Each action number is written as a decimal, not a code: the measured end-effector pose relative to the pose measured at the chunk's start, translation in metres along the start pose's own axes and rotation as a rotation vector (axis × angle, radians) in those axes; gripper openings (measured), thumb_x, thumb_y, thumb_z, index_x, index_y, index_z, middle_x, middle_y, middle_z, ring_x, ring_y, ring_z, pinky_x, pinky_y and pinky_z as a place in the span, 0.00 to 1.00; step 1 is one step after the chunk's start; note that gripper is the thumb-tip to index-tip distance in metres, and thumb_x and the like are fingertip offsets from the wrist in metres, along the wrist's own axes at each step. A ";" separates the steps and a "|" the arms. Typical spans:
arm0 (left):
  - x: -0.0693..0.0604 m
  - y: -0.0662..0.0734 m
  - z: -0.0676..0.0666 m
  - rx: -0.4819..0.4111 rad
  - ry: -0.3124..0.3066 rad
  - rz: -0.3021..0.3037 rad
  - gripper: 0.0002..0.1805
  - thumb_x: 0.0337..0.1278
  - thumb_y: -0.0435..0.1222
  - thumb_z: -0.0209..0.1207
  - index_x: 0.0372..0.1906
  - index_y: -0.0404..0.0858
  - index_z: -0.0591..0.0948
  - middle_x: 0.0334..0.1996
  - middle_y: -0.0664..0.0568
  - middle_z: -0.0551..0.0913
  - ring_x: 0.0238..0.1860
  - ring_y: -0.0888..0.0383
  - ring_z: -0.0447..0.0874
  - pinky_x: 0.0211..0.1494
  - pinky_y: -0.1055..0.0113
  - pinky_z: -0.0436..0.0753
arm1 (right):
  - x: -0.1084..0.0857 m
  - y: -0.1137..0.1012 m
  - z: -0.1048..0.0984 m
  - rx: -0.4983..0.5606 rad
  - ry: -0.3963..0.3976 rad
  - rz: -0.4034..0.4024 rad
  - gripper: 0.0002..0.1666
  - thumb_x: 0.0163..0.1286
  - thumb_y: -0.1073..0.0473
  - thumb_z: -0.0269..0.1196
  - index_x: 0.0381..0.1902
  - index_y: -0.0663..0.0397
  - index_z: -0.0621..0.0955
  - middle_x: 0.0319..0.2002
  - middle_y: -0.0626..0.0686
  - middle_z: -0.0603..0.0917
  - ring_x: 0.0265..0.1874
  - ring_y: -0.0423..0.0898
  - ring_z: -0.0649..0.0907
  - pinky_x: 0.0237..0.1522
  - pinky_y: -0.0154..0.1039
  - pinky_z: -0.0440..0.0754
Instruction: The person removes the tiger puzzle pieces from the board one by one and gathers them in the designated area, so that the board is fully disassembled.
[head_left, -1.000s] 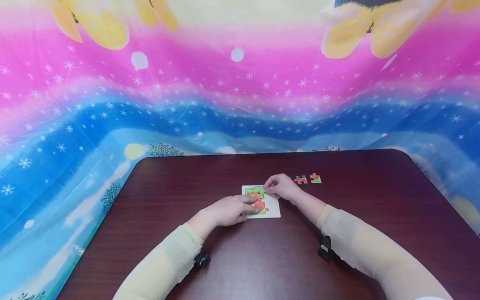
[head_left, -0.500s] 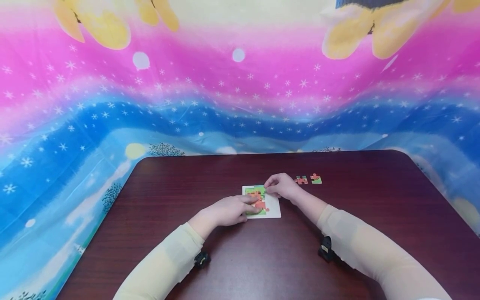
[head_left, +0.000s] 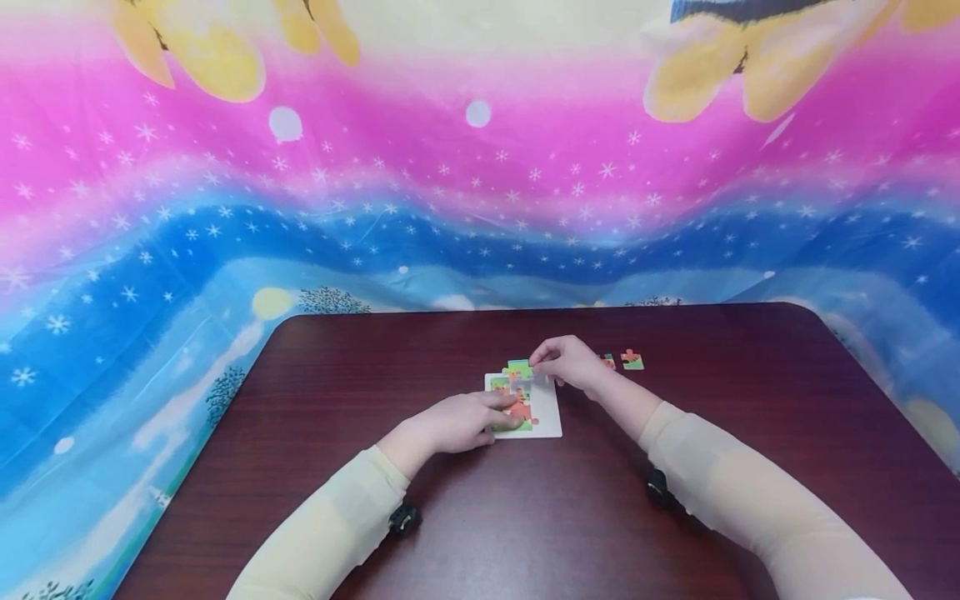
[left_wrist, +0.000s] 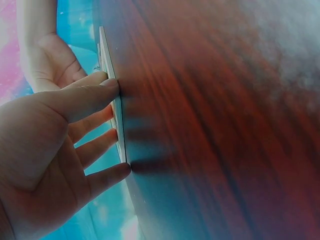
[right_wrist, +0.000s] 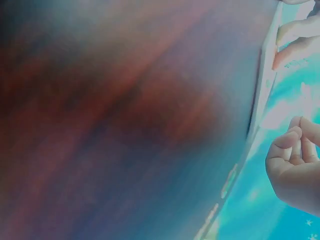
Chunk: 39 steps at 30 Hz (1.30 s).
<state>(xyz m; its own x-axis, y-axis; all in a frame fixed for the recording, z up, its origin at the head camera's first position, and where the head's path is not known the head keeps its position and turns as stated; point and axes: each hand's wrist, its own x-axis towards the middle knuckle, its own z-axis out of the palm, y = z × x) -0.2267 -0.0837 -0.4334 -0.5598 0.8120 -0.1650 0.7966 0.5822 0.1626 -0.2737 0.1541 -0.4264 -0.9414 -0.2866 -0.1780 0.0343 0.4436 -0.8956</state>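
My right hand [head_left: 567,364] pinches a green-and-orange jigsaw piece [head_left: 519,367] by its right side, held above the far edge of a white puzzle board [head_left: 546,423]. Several joined pieces with an orange and green picture cover the board's left part; its right part is bare white. My left hand [head_left: 453,421] rests on those joined pieces with its fingers stretched out. In the left wrist view, the thumb and spread fingers of the left hand [left_wrist: 55,140] touch the board's edge [left_wrist: 119,125]. The right wrist view shows the right hand [right_wrist: 292,167] with thumb and fingertips together; the piece is hard to make out there.
Loose jigsaw pieces lie to the right beyond my right hand, one of them [head_left: 632,360] in full view and another [head_left: 608,361] partly covered by the hand. The dark wooden table [head_left: 337,358] ends at a colourful hanging cloth [head_left: 480,208].
The right hand has lifted the green-and-orange piece from the board's upper part and moved it slightly away, baring white board beneath. My left hand has stayed in place.
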 end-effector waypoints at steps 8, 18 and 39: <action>-0.001 0.001 -0.002 0.004 -0.014 -0.004 0.27 0.68 0.36 0.64 0.70 0.53 0.77 0.76 0.52 0.67 0.77 0.56 0.61 0.70 0.60 0.72 | -0.005 -0.013 -0.009 -0.025 -0.001 -0.005 0.05 0.70 0.66 0.65 0.41 0.62 0.85 0.37 0.54 0.86 0.30 0.52 0.78 0.31 0.43 0.77; -0.001 0.002 -0.001 0.002 -0.015 -0.012 0.28 0.68 0.36 0.64 0.70 0.53 0.77 0.76 0.53 0.66 0.77 0.56 0.60 0.70 0.61 0.72 | -0.018 -0.022 -0.025 -0.013 -0.014 -0.029 0.07 0.69 0.65 0.65 0.43 0.63 0.84 0.36 0.58 0.85 0.26 0.49 0.75 0.32 0.48 0.77; -0.002 0.002 -0.002 0.017 0.012 0.022 0.26 0.67 0.34 0.64 0.69 0.51 0.79 0.75 0.51 0.68 0.76 0.54 0.63 0.70 0.60 0.72 | -0.038 0.009 -0.061 -0.074 -0.007 -0.018 0.10 0.69 0.65 0.65 0.45 0.66 0.83 0.32 0.54 0.80 0.32 0.53 0.77 0.32 0.44 0.78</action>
<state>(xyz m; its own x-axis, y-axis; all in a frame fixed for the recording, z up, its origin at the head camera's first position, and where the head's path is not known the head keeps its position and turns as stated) -0.2245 -0.0845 -0.4311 -0.5448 0.8251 -0.1498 0.8125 0.5636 0.1491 -0.2577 0.2207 -0.4030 -0.9394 -0.3008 -0.1647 -0.0082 0.4999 -0.8661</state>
